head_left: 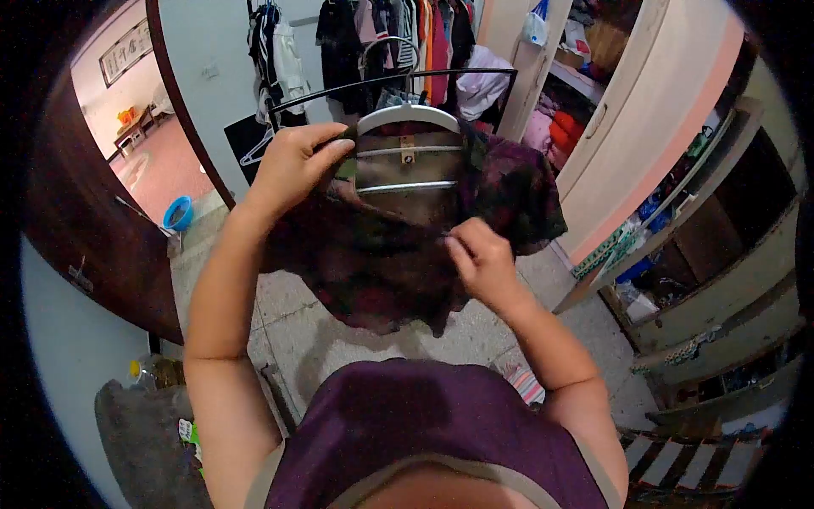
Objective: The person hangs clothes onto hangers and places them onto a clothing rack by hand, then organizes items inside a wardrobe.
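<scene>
A dark blouse (365, 271) with a purple, green and reddish pattern hangs open at the neck on a white hanger (410, 115). Pale bars of the hanger and a small tag at the inside collar show in the neck opening. My left hand (301, 161) is closed, thumb against fingers, on the blouse's left shoulder beside the hanger. Lower down, my right hand (483, 259) pinches the front edge of the blouse near the middle. The cloth between those fingertips is mostly hidden.
Behind the blouse runs a black rail (339, 83), with several clothes (432, 42) hanging beyond it. An open wardrobe door (632, 119) stands at right, near shelves of folded things. A dark door (93, 195) and a blue basin (178, 214) are at left.
</scene>
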Available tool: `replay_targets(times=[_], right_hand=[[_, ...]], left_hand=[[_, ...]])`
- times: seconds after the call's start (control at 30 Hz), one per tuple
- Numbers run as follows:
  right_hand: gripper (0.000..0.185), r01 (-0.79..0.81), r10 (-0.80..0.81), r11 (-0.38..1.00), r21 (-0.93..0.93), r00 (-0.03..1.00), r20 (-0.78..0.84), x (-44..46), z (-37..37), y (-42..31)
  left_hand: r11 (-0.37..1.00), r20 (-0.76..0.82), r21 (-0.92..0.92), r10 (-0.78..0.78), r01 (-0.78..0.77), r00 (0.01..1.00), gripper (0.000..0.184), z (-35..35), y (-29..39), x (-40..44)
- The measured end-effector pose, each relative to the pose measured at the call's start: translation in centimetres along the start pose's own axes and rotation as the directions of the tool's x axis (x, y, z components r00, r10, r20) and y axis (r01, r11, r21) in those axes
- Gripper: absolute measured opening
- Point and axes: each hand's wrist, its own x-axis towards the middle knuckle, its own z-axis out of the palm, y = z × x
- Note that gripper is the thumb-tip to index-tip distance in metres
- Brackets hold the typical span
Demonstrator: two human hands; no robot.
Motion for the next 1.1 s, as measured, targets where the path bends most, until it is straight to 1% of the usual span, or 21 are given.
replay_targets(times=[0.03, 0.17, 0.27, 0.3, 0.33, 0.4, 0.43, 0.5, 0.53, 0.57, 0.6, 0.67, 0.73, 0.77, 0.8, 0.83, 0.87, 0.9, 0.97, 1.0, 1.1], right_hand=[[0.009, -0.001, 0.001, 1.000, -0.028, 1.000, 0.005, 0.2, -0.6, 0.6], [0.012, 0.008, 0.002, 0.991, -0.135, 0.997, 0.073, 0.8, -2.3, 2.0], [0.020, 0.171, -0.197, 0.973, -0.157, 0.967, -0.163, 2.0, -3.7, 2.1], [0.030, 0.184, -0.238, 0.946, -0.268, 0.953, -0.188, 2.5, -4.6, 2.7], [0.039, 0.186, -0.258, 0.929, -0.319, 0.946, -0.198, 3.2, -5.9, 3.2], [0.045, 0.171, -0.232, 0.917, -0.359, 0.964, -0.133, 4.6, -7.5, 3.1], [0.045, 0.202, -0.267, 0.895, -0.398, 0.957, -0.116, 5.3, -8.4, 3.4], [0.047, 0.271, -0.346, 0.838, -0.474, 0.935, -0.077, 6.3, -9.5, 3.2], [0.047, 0.294, -0.379, 0.829, -0.476, 0.921, -0.091, 6.7, -10.0, 2.7], [0.047, 0.319, -0.413, 0.819, -0.477, 0.905, -0.104, 7.2, -10.5, 2.1], [0.048, 0.344, -0.446, 0.809, -0.476, 0.888, -0.116, 7.4, -10.6, 1.9], [0.041, 0.472, -0.518, 0.792, -0.388, 0.855, -0.018, 6.9, -10.1, 2.4], [0.035, 0.595, -0.604, 0.750, -0.288, 0.794, 0.067, 6.4, -9.3, 2.7], [0.030, 0.588, -0.552, 0.791, -0.168, 0.805, 0.217, 5.7, -8.5, 1.7], [0.025, 0.552, -0.497, 0.832, -0.055, 0.786, 0.368, 4.7, -7.5, 0.5], [0.024, 0.483, -0.378, 0.871, -0.091, 0.776, 0.505, 4.0, -6.5, 0.2], [0.022, 0.417, -0.247, 0.898, -0.140, 0.740, 0.625, 3.3, -5.4, 0.4], [0.027, 0.308, -0.122, 0.933, -0.188, 0.758, 0.640, 2.4, -4.0, 1.6], [0.030, 0.055, -0.056, 0.998, 0.016, 0.883, 0.466, 1.0, -0.5, 3.3], [0.033, -0.061, 0.005, 0.989, 0.138, 0.925, 0.379, 0.4, 0.8, 3.6], [0.038, -0.318, 0.230, 0.932, 0.172, 0.889, 0.396, -0.4, 2.8, 3.3]], left_hand=[[0.999, 0.013, 0.031, 0.013, -0.014, 1.000, 0.026, -0.1, 0.3, 0.1], [0.998, 0.064, 0.041, -0.051, 0.049, 0.997, 0.023, 0.2, 1.2, 0.4], [0.999, 0.086, 0.018, -0.049, 0.047, 0.995, 0.022, 0.3, 1.8, 0.6], [0.999, 0.088, 0.031, -0.040, 0.037, 0.995, 0.023, 0.4, 1.7, 0.7], [0.999, 0.090, 0.030, -0.043, 0.041, 0.995, 0.023, 1.0, 1.8, 1.1], [0.998, 0.099, 0.032, -0.054, 0.051, 0.994, 0.024, 1.2, 2.4, 1.4], [0.997, 0.112, 0.025, -0.079, 0.077, 0.991, 0.024, 1.6, 3.3, 2.2], [0.998, 0.110, -0.004, -0.057, 0.058, 0.992, 0.024, 2.0, 3.5, 2.8], [0.999, 0.105, -0.019, -0.047, 0.049, 0.993, 0.024, 2.1, 3.5, 2.9], [1.000, 0.061, -0.006, 0.005, -0.005, 0.998, 0.026, 2.2, 3.5, 3.0], [1.000, 0.062, 0.009, 0.012, -0.013, 0.998, 0.026, 2.2, 3.7, 3.0], [0.999, 0.071, 0.038, 0.022, -0.024, 0.997, 0.027, 2.3, 3.9, 3.0], [0.998, 0.096, 0.038, 0.053, -0.057, 0.994, 0.026, 2.2, 3.9, 3.1], [0.997, 0.107, 0.037, 0.068, -0.072, 0.992, 0.026, 2.1, 3.8, 3.1], [0.996, 0.092, 0.048, 0.077, -0.081, 0.993, 0.026, 2.1, 3.6, 3.1], [0.994, 0.078, 0.057, 0.088, -0.093, 0.993, 0.026, 2.2, 3.4, 3.2], [0.992, 0.065, 0.066, 0.102, -0.106, 0.993, 0.026, 2.3, 3.3, 3.2], [0.995, 0.057, 0.054, 0.079, -0.082, 0.995, 0.026, 2.4, 3.7, 3.2], [0.992, 0.020, 0.073, 0.098, -0.100, 0.995, 0.026, 2.6, 3.3, 3.4], [0.991, 0.004, 0.082, 0.108, -0.108, 0.994, 0.026, 2.7, 3.2, 3.4], [0.997, 0.047, 0.072, 0.023, -0.027, 0.999, 0.027, 2.6, 3.6, 3.5]])
